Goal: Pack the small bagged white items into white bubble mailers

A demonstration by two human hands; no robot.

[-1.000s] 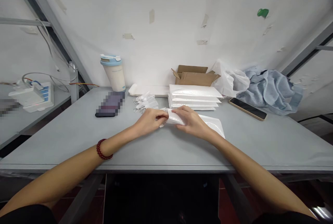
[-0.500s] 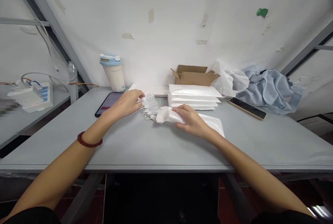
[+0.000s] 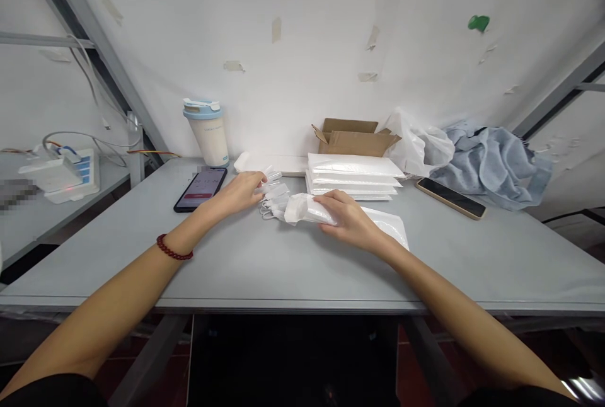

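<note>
My right hand (image 3: 348, 218) is wrapped round a white bubble mailer (image 3: 307, 210) lying low over the table, its mouth spread open toward the left. The rest of the mailer reaches out under my right wrist. At that mouth lies a small cluster of clear plastic pieces (image 3: 275, 193) with thin white loops (image 3: 268, 208); their exact kind is hard to make out. My left hand (image 3: 242, 193) has its thumb and fingers closed at the left end of this cluster, seemingly pinching some of it. What sits inside the mailer is hidden.
A stack of white bubble mailers (image 3: 352, 177) stands behind my right hand, before an open cardboard box (image 3: 357, 142). Left are a phone (image 3: 201, 189) and a lidded cup (image 3: 208, 136). At right lie another phone (image 3: 451, 198), a plastic bag (image 3: 418, 142) and blue cloth (image 3: 491, 161).
My left hand has shifted slightly right and down, closer to the mailer's mouth, and the clear pieces have moved a little. My right hand keeps its hold on the mailer.
</note>
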